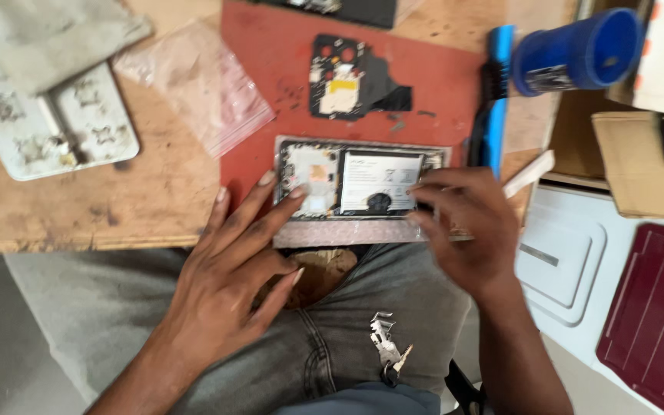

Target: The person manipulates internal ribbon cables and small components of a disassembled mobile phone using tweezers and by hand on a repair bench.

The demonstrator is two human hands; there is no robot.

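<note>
An opened phone (351,180) with its back off lies on a red mat (270,69) at the near edge of a wooden table, its white battery and circuit parts showing. My left hand (232,269) rests with spread fingers, its fingertips touching the phone's left end. My right hand (466,230) pinches the phone's right end between thumb and fingers. Farther back on the mat lies a black inner cover piece (347,77) with a yellow patch.
A clear plastic zip bag (197,77) and a grey metal plate (55,115) lie at left on the table (117,200). A blue brush (493,100) and a blue cylinder (578,50) sit at right. Keys (386,346) hang at my waist. White and maroon lids (655,307) lie below right.
</note>
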